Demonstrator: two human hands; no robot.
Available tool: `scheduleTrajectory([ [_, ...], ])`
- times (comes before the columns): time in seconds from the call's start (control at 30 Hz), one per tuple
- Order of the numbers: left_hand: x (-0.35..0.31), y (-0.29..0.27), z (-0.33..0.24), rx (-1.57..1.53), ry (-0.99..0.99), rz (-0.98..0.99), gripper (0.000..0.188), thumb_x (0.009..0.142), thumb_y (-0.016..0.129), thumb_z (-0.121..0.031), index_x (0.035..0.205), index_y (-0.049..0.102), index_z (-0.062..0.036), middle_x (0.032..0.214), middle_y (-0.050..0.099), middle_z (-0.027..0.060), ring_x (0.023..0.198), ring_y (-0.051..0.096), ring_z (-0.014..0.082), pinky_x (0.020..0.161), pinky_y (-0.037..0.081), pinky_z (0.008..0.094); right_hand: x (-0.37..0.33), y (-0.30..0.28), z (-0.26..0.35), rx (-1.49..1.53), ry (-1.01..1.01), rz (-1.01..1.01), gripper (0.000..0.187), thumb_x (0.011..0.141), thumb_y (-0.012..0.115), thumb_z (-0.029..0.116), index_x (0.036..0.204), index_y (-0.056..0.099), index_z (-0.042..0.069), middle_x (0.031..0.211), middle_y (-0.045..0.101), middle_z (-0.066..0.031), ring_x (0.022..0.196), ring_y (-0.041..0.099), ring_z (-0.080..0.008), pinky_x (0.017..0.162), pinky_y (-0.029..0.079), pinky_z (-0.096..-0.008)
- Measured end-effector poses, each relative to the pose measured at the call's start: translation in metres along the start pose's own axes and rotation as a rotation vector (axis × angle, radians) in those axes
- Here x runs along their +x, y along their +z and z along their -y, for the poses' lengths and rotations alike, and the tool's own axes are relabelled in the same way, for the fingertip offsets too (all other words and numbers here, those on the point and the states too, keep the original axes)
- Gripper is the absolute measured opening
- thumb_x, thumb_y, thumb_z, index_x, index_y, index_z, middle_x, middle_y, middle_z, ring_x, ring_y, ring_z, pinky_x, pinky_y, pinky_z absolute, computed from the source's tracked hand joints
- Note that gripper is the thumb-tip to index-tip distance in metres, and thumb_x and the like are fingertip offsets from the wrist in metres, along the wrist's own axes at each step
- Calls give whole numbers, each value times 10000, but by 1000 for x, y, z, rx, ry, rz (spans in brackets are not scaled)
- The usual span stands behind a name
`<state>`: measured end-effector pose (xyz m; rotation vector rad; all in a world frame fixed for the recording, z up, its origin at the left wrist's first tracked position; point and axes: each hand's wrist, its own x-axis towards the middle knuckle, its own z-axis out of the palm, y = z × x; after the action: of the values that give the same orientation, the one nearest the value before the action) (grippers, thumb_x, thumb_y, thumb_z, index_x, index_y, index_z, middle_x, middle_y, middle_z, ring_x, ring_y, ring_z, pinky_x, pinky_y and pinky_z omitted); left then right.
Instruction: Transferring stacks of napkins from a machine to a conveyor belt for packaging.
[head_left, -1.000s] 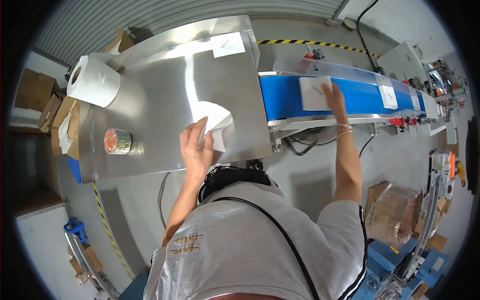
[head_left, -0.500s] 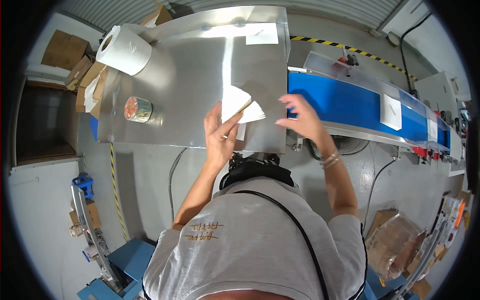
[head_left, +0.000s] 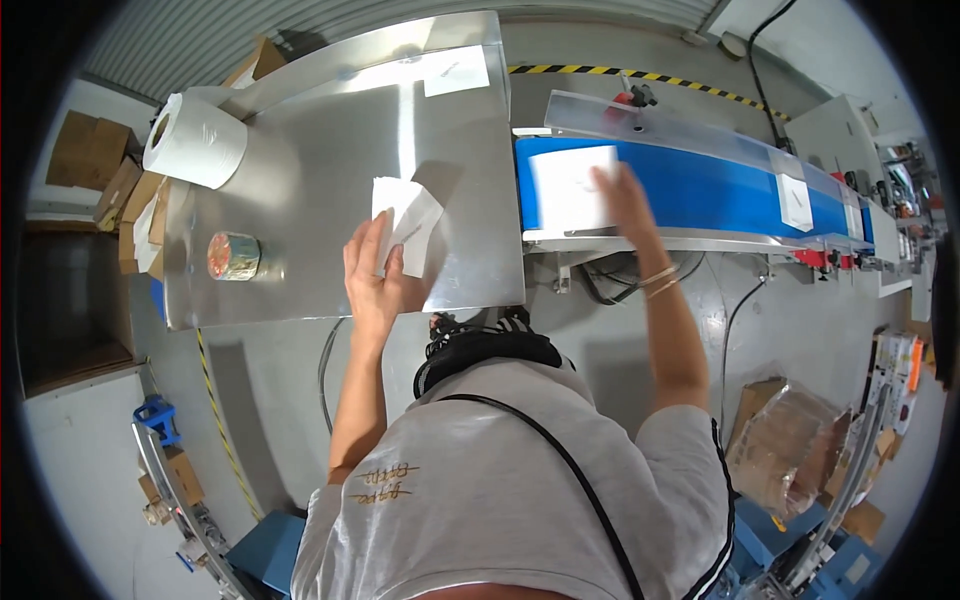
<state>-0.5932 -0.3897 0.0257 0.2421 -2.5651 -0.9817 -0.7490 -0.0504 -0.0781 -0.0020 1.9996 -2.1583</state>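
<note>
My left hand [head_left: 376, 275] holds a small bunch of folded white paper leaflets [head_left: 418, 225] over the steel table [head_left: 310, 190]. Its thumb lies across the near part and its fingers press the left edge. To the right, my right hand [head_left: 628, 205], blurred by motion, grips the right edge of a white paper piece [head_left: 572, 190] at the near end of the blue conveyor belt [head_left: 690, 190]. Fingertips rest on its top; the thumb is hidden. How many layers this piece has, I cannot tell.
A large white roll [head_left: 200, 140] and a roll of shiny tape [head_left: 234, 256] stand on the table's left side. One white sheet [head_left: 456, 72] lies at the far edge. Another white paper piece [head_left: 795, 202] sits farther along the belt, beside a clear guard [head_left: 680, 128].
My right hand, open and apart from the papers before, is now at a white paper piece on the belt. The fanned leaflets in my left hand have closed up and tilted. The view has shifted.
</note>
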Motion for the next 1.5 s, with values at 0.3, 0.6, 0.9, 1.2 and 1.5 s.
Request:
scheduleTrajectory([
  [0.3, 3, 7, 10, -121, -14, -53, 402, 802, 654, 33, 1143, 677, -178, 1307, 495, 180, 1169, 506, 335, 934, 478, 388, 4, -117, 40, -1488, -277, -713, 589, 794, 714, 400, 1219, 559, 23, 1130, 615, -216, 1046, 587, -370, 906, 456, -455],
  [0.6, 3, 7, 16, -73, -31, -46, 380, 772, 646, 62, 1042, 732, -191, 1388, 440, 195, 1226, 452, 356, 985, 426, 412, -6, 156, 70, -524, -335, 588, 484, 740, 785, 168, 1165, 565, 99, 1164, 533, -65, 1001, 563, -221, 862, 478, -321],
  [0.9, 9, 3, 6, -80, -2, -75, 433, 796, 679, -34, 1211, 600, -128, 1318, 499, 201, 1192, 490, 361, 956, 436, 410, 7, 165, 46, -273, -146, 685, 323, 852, 693, 130, 1128, 563, 23, 1215, 567, -38, 1024, 541, -112, 875, 460, -271],
  [1.2, 12, 7, 19, -91, -93, -110, 362, 870, 589, 20, 1226, 582, -43, 1176, 623, 132, 1090, 597, 244, 932, 457, 330, 25, -64, 6, -592, -102, -229, 341, 888, 652, 339, 999, 622, 19, 906, 673, -113, 811, 612, -175, 722, 488, -320],
  [1.5, 21, 37, -28, -54, 262, 94, 391, 776, 587, 77, 1135, 632, -71, 956, 629, 137, 886, 592, 294, 792, 486, 366, 3, -165, 50, -1327, -354, -538, 770, 711, 794, 403, 1294, 470, 19, 1200, 574, -213, 1086, 545, -416, 896, 468, -445],
])
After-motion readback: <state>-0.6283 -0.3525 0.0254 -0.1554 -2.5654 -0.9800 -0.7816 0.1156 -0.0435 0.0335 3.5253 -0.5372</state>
